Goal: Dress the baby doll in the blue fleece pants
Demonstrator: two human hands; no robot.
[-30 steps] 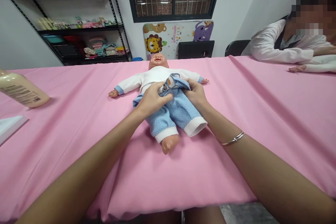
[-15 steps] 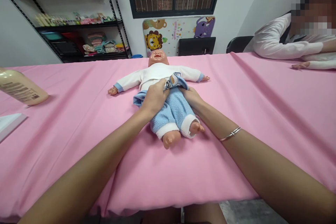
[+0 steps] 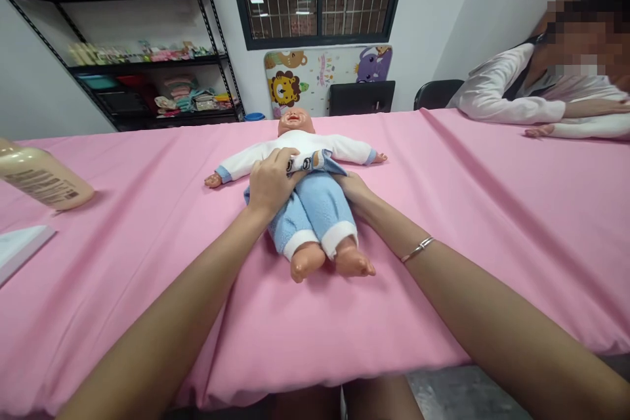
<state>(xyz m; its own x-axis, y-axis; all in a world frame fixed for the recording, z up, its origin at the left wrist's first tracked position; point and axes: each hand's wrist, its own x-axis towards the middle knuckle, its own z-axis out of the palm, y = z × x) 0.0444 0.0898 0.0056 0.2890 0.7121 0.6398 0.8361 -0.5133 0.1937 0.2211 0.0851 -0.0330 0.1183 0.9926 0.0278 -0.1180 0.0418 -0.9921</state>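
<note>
Left hand (image 3: 272,182) pinches the waistband of the blue fleece trousers (image 3: 315,209) on the baby doll (image 3: 295,143)! Right hand (image 3: 352,188) presses in at the hip, fingers tucked out of sight.

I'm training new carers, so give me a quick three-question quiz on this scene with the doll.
1. Multiple choice: the metal bangle is on which wrist? A) left B) right C) neither
2. True or false: the left hand holds the folded waist of the blue fleece trousers, and the right hand rests at the other side of the waist.
3. Fill the gap: the baby doll lies on its ____ on the pink tablecloth.

Key: 1 B; 2 true; 3 back.
</note>
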